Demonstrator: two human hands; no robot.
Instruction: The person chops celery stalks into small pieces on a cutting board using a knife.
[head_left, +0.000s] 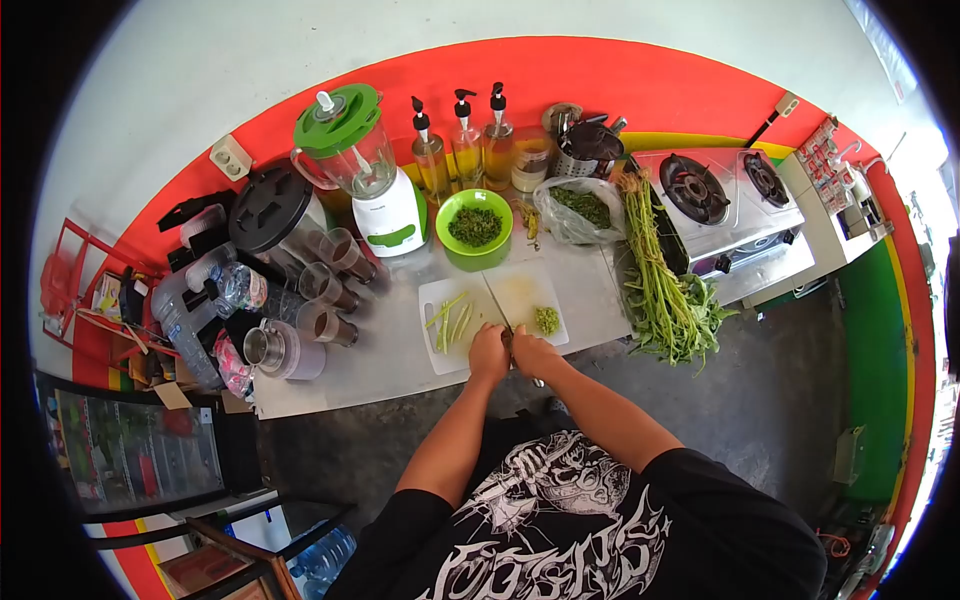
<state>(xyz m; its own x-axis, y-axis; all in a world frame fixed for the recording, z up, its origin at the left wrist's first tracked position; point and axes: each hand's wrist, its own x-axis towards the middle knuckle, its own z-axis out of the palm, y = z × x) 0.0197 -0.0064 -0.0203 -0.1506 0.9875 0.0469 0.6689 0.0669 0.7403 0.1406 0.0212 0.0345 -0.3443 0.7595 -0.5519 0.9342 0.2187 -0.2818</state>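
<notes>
The knife lies just below the middle of the frame, its thin blade slanting over the white cutting board and pointing up and slightly left; the right hand has its grip closed around the handle; the left hand is curled close beside it, and whether its grip is holding anything I cannot tell. Both forearms reach up from the bottom of the frame and converge at the board's near edge, the left one steep, the right one slanting up and leftward.

The fingertips are hard to make out, and the handle is mostly hidden by the right hand; the head is out of view, the black printed T-shirt cut off by the lower edge.

Long green bean pieces lie on the board left of the blade; a small heap of chopped green pieces is to its right; beyond the board stands a lime-green bowl of chopped greens.

The worktop is pale grey and smooth; a blender is at upper left, leafy stalks and a two-burner gas stove to the right; red, yellow and green bands colour the wall; the floor is dark grey.
</notes>
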